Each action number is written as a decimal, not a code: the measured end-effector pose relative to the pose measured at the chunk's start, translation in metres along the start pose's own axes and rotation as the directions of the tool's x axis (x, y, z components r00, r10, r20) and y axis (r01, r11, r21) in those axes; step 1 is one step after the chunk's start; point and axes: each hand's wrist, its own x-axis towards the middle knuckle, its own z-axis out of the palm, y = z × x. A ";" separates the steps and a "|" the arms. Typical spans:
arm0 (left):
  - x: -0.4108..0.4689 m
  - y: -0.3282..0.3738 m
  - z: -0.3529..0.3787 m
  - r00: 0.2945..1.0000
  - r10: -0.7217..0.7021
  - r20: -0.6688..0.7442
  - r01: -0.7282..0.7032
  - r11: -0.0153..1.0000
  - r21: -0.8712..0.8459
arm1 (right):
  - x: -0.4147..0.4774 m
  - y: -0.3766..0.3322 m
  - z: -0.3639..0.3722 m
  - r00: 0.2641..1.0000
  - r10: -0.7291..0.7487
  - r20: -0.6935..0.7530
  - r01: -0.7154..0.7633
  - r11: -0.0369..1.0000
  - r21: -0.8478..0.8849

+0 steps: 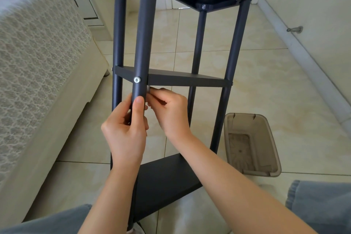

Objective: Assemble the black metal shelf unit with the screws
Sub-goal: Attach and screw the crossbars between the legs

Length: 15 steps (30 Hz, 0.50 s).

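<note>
Gripping the near black tubular metal post [145,34] just under its silver screw [137,80]: left hand [126,129]; right hand [169,112] pinches a small silvery piece [148,89] immediately right of that vertical post, below the black middle shelf [186,79].

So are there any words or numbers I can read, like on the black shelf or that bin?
None to read anywhere.
The black shelf unit, its screw, the pole the left hand grips: no print.
The small silver part the right hand pinches: too small to tell.
The beige bin: no label shows.
</note>
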 end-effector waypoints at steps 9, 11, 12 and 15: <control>0.000 -0.001 -0.004 1.000 -0.008 -0.003 0.008 1.000 0.009 | -0.006 0.001 0.001 0.994 0.090 0.062 -0.091 0.996 0.019; -0.001 0.001 -0.003 1.000 -0.010 0.002 0.010 1.000 0.015 | -0.007 -0.001 -0.008 0.966 0.204 0.156 -0.205 0.979 -0.011; -0.002 0.002 -0.003 1.000 -0.008 0.002 0.007 1.000 0.015 | -0.009 -0.001 -0.013 0.947 0.255 0.195 -0.256 0.966 -0.025; -0.003 0.004 0.000 1.000 -0.002 -0.003 0.002 1.000 0.005 | -0.011 -0.003 -0.027 0.907 0.338 0.252 -0.337 0.940 -0.045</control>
